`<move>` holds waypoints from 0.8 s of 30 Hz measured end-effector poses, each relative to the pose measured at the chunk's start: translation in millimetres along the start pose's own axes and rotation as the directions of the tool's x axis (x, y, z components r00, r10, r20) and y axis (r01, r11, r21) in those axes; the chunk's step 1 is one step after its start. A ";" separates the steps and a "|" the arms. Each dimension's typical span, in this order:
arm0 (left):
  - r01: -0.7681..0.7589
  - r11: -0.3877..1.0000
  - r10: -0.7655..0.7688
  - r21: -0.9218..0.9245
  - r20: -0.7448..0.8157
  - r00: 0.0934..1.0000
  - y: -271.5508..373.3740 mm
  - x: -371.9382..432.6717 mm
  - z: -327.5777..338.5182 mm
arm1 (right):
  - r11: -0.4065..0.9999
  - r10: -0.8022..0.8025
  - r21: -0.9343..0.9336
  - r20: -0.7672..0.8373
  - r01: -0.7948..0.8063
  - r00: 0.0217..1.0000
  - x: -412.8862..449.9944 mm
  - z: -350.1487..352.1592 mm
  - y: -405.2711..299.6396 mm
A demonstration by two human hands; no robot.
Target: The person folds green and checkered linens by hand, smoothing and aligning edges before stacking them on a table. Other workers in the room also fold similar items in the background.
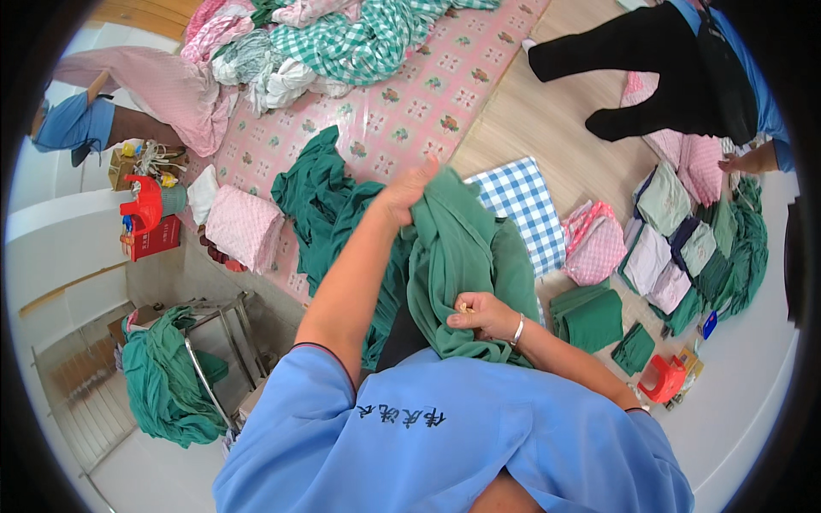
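My left hand (410,189) is stretched forward, its fingers on the upper edge of a bunched green cloth (449,243). Close to my body, my right hand (484,314) grips a lower fold of that cloth; a small pale bit, too small to identify, shows at its fingers. The cloth hangs in loose folds between both hands, and my left fingertips are partly hidden behind it. A darker green crumpled cloth (327,199) lies on the table beyond my left forearm. Past the held cloth is a folded blue-and-white checked cloth (519,205).
A pink patterned table cover (378,122) bears a heap of checked fabric (353,45). Folded green cloths (587,314) and pink bundles (593,243) lie to the right. One person (96,122) handles pink fabric at left; another (680,70) stands opposite. A metal-framed cart (224,333) holds green cloth.
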State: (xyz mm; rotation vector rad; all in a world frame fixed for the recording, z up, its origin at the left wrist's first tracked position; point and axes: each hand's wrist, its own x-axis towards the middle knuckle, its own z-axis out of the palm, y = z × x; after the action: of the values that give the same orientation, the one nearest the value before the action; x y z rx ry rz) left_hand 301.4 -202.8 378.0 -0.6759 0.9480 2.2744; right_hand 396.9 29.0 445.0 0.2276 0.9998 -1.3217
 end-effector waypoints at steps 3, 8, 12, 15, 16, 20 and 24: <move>-0.391 0.801 0.334 0.452 0.205 0.920 68.8 -67.1 56.3 | 0.997 -0.047 0.071 0.094 0.041 0.994 -5.6 1.9 -7.1; -0.009 0.757 0.381 0.653 -0.429 0.819 53.9 -200.9 -91.6 | 0.988 -0.143 0.067 0.095 0.137 0.985 3.7 -15.2 19.6; -0.719 0.688 0.025 -0.099 -0.987 0.160 -119.2 -312.9 -236.2 | 0.980 -0.162 0.110 -0.023 0.163 0.987 12.2 -41.6 44.6; -0.770 0.547 -0.282 -0.329 -0.938 0.201 -232.8 -311.1 -211.9 | 0.993 -0.089 0.063 -0.145 0.099 0.985 17.2 -49.7 56.2; -0.822 0.456 -0.294 -0.342 -0.929 0.224 -252.1 -298.8 -200.9 | 0.992 -0.127 -0.003 -0.144 0.128 0.981 20.3 -56.5 61.0; -0.730 0.487 -0.187 -0.480 -0.874 0.449 -251.7 -263.3 -136.6 | 0.982 -0.081 -0.177 -0.096 0.063 0.992 29.7 -83.0 82.9; -0.551 0.621 0.000 -0.557 -0.703 0.711 -222.1 -257.4 -131.2 | 0.939 0.007 -0.344 0.047 0.010 0.999 38.9 -90.6 72.8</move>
State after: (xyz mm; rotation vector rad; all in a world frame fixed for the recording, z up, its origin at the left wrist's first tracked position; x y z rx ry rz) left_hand 661.8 -253.0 358.7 -1.9130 0.3205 2.7801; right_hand 414.3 82.5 336.2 -0.0714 1.1717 -1.1254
